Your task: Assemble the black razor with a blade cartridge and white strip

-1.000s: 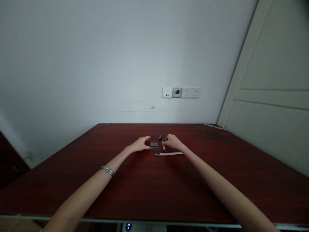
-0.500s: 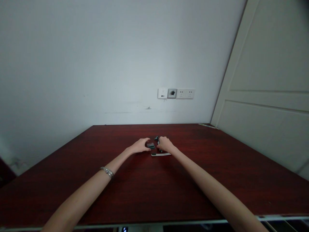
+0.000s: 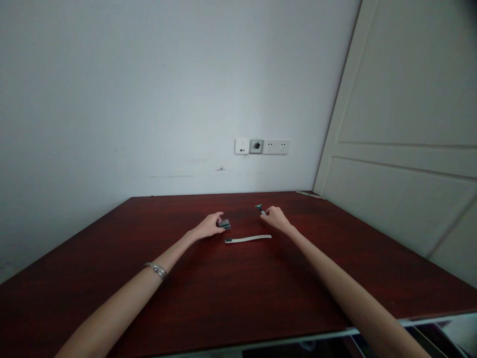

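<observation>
My right hand (image 3: 276, 218) pinches a razor (image 3: 260, 208) by its handle, its head pointing up and to the left, at the middle of the dark red table. Farther left, my left hand (image 3: 209, 226) has its thumb and fingers around the left side of a small clear case (image 3: 225, 224) with dark and green contents, which I cannot make out. In front of both hands lies a slim white stick (image 3: 249, 239) with a dark left end, perhaps a toothbrush; neither hand touches it.
The table (image 3: 208, 298) runs back to a pale wall with sockets (image 3: 276, 146). A white panelled door or cupboard front (image 3: 402, 199) borders the right side. A thin strip (image 3: 310, 194) lies at the back right corner.
My right hand has moved right with the razor, away from the case and off the white stick's right end. My left hand stays around the case. The view has shifted slightly.
</observation>
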The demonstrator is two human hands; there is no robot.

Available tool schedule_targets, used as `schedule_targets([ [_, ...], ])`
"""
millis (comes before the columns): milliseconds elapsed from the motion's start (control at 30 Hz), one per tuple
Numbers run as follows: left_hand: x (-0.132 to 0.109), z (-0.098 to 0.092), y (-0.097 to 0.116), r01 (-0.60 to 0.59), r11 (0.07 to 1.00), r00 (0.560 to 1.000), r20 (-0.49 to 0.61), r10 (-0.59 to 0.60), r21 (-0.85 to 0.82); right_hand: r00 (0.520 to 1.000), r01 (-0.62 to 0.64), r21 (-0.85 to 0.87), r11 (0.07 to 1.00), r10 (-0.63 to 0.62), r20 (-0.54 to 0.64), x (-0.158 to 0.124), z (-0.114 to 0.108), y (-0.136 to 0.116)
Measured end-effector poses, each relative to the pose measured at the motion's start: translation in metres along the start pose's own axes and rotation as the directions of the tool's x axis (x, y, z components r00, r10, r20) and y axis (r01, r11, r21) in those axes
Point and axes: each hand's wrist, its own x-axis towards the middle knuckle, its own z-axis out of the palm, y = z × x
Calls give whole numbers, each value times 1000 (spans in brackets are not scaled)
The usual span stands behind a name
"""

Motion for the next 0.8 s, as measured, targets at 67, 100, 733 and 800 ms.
schedule_targets([
  [67, 3, 2, 1, 0, 999, 1000, -5, 0, -41, 998, -54, -10, 999, 53, -40, -2, -7, 31],
  [100, 5, 3, 2, -2, 998, 1000, -10, 2, -58, 995, -81, -6, 997, 81, -57, -3, -11, 45],
  [733, 18, 10, 10, -43, 999, 996, -75, 42, -17, 987, -147, -226, 963, 156, 22, -21, -7, 81],
  [800, 18, 11, 9, -39, 999, 996, -85, 37, -19, 984, -160, -231, 960, 173, 35, -23, -11, 80],
])
